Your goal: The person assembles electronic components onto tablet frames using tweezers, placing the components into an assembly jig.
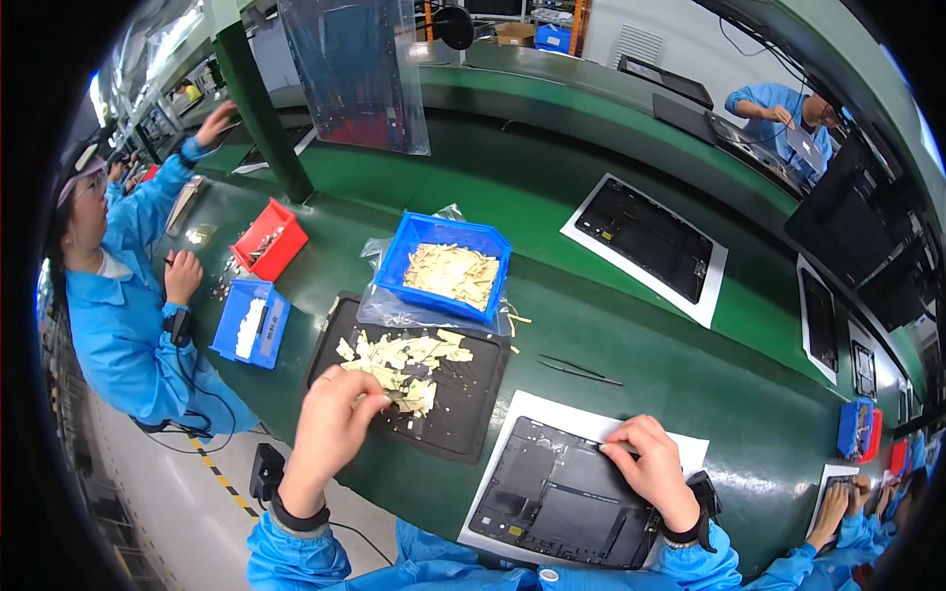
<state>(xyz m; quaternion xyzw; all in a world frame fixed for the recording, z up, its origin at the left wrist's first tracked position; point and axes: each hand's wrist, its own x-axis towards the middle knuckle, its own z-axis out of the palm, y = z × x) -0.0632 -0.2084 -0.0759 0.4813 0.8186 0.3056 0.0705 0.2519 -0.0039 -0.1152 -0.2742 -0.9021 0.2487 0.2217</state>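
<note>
My left hand (338, 422) is over the left side of a black tray (473, 419), with thumb and fingertips pinched together; what is between them is too small to make out. Pale yellow strips and scraps (404, 364) lie heaped in that tray beside my fingers. My right hand (650, 468) rests at the upper right part of an open flat black device (552, 488), like a tablet housing with its inside showing. Its thumb and index finger are closed at the device's far edge, and anything in them is hidden. Under the device lies a white sheet (527, 406).
Black tweezers (579, 370) lie beyond the device. Behind the tray stands a blue bin (498, 281) of yellow pieces on clear plastic. A red bin (271, 241) and another blue bin (248, 320) sit near a co-worker (128, 286). Another device (645, 236) lies on the green conveyor.
</note>
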